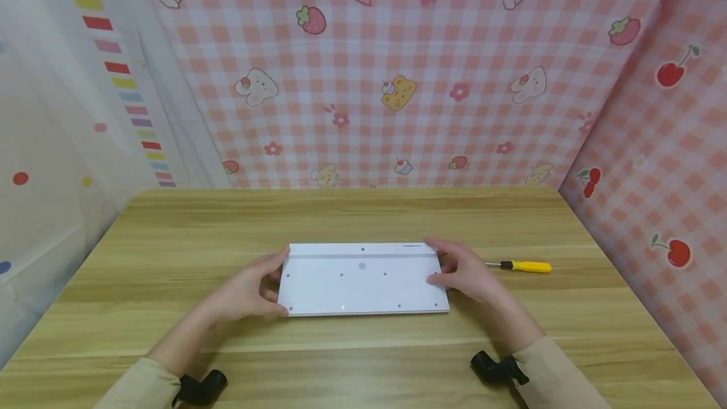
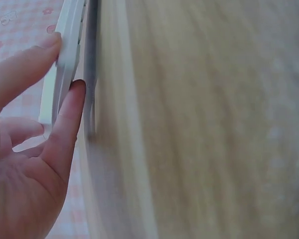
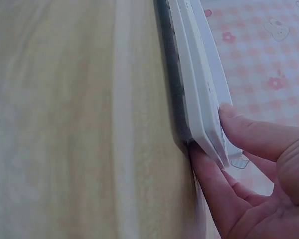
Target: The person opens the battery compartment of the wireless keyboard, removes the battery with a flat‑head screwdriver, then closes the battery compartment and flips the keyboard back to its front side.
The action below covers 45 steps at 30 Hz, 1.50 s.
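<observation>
A white keyboard (image 1: 363,289) lies face down over the table, its flat back with several small screws turned up. At its left end my left hand (image 1: 243,290) grips the edge, the thumb on one face and a finger underneath. My right hand (image 1: 467,275) holds the right end the same way. In the left wrist view the keyboard's edge (image 2: 65,64) sits between thumb and finger, just off the wood. The right wrist view shows the keyboard's corner (image 3: 202,109) pinched, with a dark shadow beneath it. The keys are mostly hidden below.
To the right of my right hand lies a screwdriver (image 1: 531,267) with a yellow handle, its shaft pointing left and its tip out of sight. The wooden table (image 1: 363,358) meets a pink checked curtain (image 1: 363,137) at the back. More patterned cloth hangs at both sides.
</observation>
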Each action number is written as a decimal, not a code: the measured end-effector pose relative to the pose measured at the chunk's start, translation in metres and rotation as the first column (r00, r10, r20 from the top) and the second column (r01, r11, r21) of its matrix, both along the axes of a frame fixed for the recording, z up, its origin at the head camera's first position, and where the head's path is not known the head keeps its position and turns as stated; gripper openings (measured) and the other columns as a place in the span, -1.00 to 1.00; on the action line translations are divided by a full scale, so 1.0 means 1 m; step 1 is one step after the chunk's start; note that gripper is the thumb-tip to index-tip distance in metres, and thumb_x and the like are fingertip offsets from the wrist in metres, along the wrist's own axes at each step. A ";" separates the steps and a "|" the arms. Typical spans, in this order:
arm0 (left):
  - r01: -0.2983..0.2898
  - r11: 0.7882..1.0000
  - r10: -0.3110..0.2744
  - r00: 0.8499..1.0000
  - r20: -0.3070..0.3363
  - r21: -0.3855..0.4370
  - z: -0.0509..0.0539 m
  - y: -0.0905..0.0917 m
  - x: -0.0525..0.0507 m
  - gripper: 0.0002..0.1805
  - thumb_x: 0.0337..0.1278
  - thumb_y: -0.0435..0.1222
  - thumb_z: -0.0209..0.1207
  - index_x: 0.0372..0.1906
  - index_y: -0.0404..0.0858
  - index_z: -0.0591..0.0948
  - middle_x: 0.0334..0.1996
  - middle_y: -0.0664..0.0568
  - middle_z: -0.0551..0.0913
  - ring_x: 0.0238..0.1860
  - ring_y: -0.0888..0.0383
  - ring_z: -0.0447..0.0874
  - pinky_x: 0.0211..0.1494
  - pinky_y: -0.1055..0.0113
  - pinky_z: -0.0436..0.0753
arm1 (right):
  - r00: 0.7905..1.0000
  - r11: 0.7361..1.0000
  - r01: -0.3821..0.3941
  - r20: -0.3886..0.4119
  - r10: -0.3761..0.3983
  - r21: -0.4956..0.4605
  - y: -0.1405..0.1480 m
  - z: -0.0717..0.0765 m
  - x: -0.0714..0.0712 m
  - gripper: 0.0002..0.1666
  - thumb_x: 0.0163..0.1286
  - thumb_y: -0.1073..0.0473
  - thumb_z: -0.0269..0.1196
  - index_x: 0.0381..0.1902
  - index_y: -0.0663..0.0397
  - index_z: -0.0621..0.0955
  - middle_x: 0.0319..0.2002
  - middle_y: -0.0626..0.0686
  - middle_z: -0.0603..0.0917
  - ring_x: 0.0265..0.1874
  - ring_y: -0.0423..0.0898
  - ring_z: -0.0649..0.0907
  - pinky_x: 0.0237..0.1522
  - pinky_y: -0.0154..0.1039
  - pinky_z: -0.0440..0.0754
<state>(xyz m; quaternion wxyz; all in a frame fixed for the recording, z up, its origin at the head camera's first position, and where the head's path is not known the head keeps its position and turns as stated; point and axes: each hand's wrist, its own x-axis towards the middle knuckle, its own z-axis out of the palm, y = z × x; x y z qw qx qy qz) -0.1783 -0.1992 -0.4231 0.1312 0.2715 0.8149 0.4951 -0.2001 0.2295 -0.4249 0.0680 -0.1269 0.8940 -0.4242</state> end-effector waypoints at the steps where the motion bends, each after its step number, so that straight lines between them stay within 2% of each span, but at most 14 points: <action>1: 0.002 1.000 -0.002 1.000 0.002 -0.001 -0.001 0.000 0.000 0.16 -0.16 -0.50 0.50 0.48 -0.57 -0.02 0.25 -0.51 0.25 -0.03 -0.13 0.54 -0.13 0.30 0.70 | 1.000 1.000 0.002 0.003 -0.002 0.004 0.000 0.000 0.000 -0.18 0.19 0.27 0.47 0.40 0.13 0.43 0.10 0.25 0.49 -0.34 -0.04 0.54 -0.30 -0.23 0.58; 6: 0.001 1.000 0.000 0.999 0.034 -0.015 -0.004 -0.002 -0.001 0.16 -0.16 -0.49 0.51 0.49 -0.54 -0.02 0.15 -0.42 0.35 -0.08 -0.09 0.57 -0.14 0.30 0.70 | 1.000 1.000 0.012 -0.004 -0.012 0.029 -0.002 0.000 -0.001 -0.17 0.18 0.26 0.48 0.40 0.11 0.44 0.06 0.22 0.50 -0.34 -0.05 0.52 -0.29 -0.22 0.55; 11: -0.009 0.999 0.009 1.000 0.009 -0.041 -0.005 -0.003 -0.002 0.16 -0.17 -0.46 0.53 0.48 -0.55 0.02 0.07 -0.35 0.41 -0.12 -0.01 0.56 -0.12 0.32 0.68 | 1.000 0.999 0.020 -0.003 -0.020 0.034 -0.004 0.002 -0.001 -0.18 0.17 0.26 0.48 0.39 0.11 0.45 0.02 0.21 0.50 -0.33 -0.04 0.50 -0.27 -0.21 0.51; 22: -0.015 0.999 0.015 1.000 -0.013 -0.046 -0.006 -0.004 -0.003 0.15 -0.18 -0.45 0.53 0.47 -0.57 0.03 0.11 -0.36 0.40 -0.06 -0.04 0.52 -0.03 0.31 0.64 | 1.000 0.999 0.019 0.001 -0.019 0.040 -0.006 0.002 -0.001 -0.18 0.17 0.25 0.48 0.39 0.11 0.45 0.04 0.21 0.51 -0.33 -0.04 0.52 -0.28 -0.22 0.52; 32: -0.023 0.998 0.024 1.000 0.013 -0.066 -0.007 -0.008 -0.003 0.14 -0.16 -0.43 0.53 0.48 -0.54 0.04 0.08 -0.32 0.40 -0.11 -0.01 0.54 -0.04 0.34 0.62 | 1.000 0.998 -0.008 -0.023 0.009 0.070 -0.006 -0.001 -0.004 -0.20 0.17 0.26 0.49 0.37 0.13 0.47 -0.08 0.14 0.54 -0.26 -0.02 0.51 -0.17 -0.17 0.52; 38: -0.022 0.998 0.024 0.999 0.028 -0.061 -0.005 -0.008 -0.003 0.15 -0.16 -0.43 0.52 0.49 -0.54 0.03 0.15 -0.38 0.34 -0.13 0.00 0.54 -0.06 0.34 0.62 | 0.999 0.997 -0.031 -0.028 0.033 0.066 -0.005 -0.002 -0.005 -0.19 0.16 0.28 0.49 0.37 0.15 0.46 -0.17 0.10 0.54 -0.29 -0.04 0.50 -0.20 -0.18 0.51; 41: -0.026 0.997 0.028 0.999 0.033 -0.066 -0.004 -0.008 -0.003 0.15 -0.16 -0.42 0.53 0.49 -0.53 0.03 0.22 -0.42 0.28 -0.12 0.00 0.54 -0.06 0.35 0.62 | 0.999 0.996 -0.028 -0.025 0.030 0.081 -0.005 -0.001 -0.005 -0.19 0.17 0.26 0.48 0.38 0.13 0.46 -0.14 0.11 0.52 -0.26 -0.03 0.49 -0.18 -0.17 0.50; 45: -0.038 0.994 0.041 0.999 0.034 -0.099 -0.003 -0.007 -0.003 0.14 -0.16 -0.38 0.54 0.49 -0.51 0.07 0.31 -0.44 0.19 -0.12 0.01 0.53 -0.07 0.34 0.62 | 1.000 0.994 -0.008 -0.022 0.010 0.113 -0.005 -0.001 -0.004 -0.22 0.18 0.22 0.49 0.36 0.09 0.49 0.01 0.17 0.51 -0.20 -0.02 0.49 -0.15 -0.16 0.50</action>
